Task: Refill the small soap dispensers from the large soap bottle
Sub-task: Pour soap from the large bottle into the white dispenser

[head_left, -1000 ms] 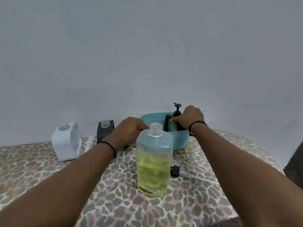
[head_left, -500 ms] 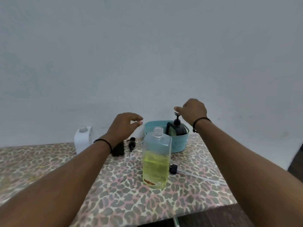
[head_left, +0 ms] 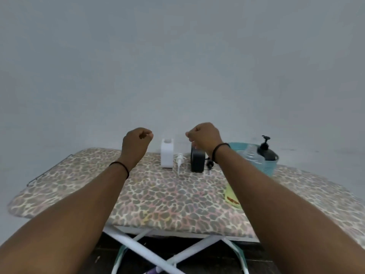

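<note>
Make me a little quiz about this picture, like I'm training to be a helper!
1. True or false: the left hand is holding the white dispenser.
2. What stands in the teal basket? A) the black pump bottle B) the white dispenser C) a cup
3. Fill in: the white pump lies on the table between the white dispenser and the ____ dispenser.

Key
1. False. Its fingers are curled and it holds nothing.
2. A
3. black: the black dispenser
</note>
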